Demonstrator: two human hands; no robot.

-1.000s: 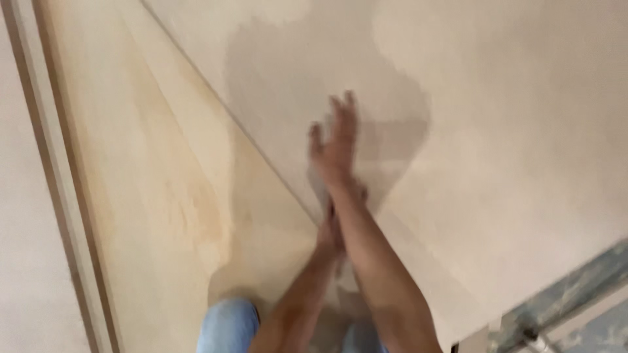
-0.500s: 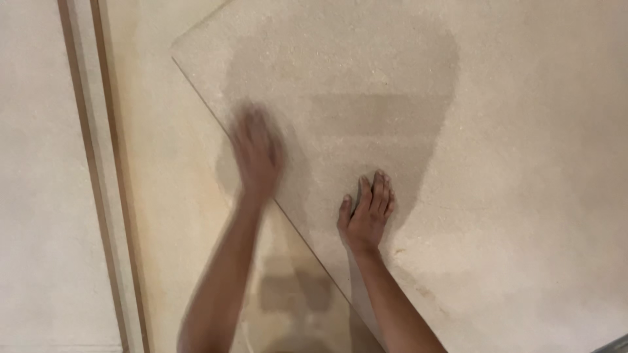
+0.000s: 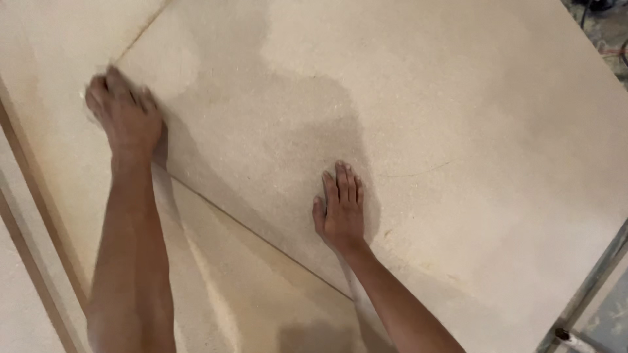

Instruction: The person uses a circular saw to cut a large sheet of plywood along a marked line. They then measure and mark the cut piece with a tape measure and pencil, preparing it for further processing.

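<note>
Board (image 3: 425, 131) of pale, matte, fine-grained fibre sheet, laid skewed over similar lower sheet (image 3: 222, 287) | left hand (image 3: 124, 117) curled at its 9 o'clock corner, fingers bent, grip on edge not discernible | right hand (image 3: 341, 209) pressed flat, fingers extended together | metal frame (image 3: 589, 287) at 4 o'clock, cut off.

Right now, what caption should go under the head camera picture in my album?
Left hand grips the corner of a big pale board while the right hand presses flat on top.
</note>
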